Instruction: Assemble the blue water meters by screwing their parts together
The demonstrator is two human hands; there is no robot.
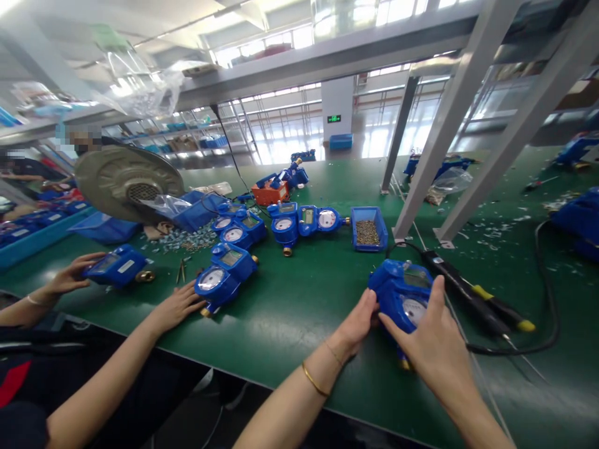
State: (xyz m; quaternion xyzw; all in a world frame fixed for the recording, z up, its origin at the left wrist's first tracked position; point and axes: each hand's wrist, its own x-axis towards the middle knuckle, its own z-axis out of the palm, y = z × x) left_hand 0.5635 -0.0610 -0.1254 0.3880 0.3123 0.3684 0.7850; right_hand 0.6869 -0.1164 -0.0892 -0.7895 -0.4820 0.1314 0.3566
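Observation:
A blue water meter (390, 287) with a round dial and a small display lies on the green bench in front of me. My left hand (358, 318) presses against its left side, the fingertips partly hidden behind the body. From the right, my right hand (433, 333) grips the meter, thumb at the near edge by the dial and fingers along the far side. A brass fitting shows at the meter's near end. Right of it lie a black electric screwdriver (461, 293) with a cable and a yellow-and-black handled tool (503, 305).
At left, a co-worker's hands (175, 305) touch two other blue meters (227, 274). More meters (306, 221) stand farther back beside a blue bin (384, 240) of small screws. Grey metal posts (433, 125) rise from the bench. A large green fan-like housing (126, 178) stands back left.

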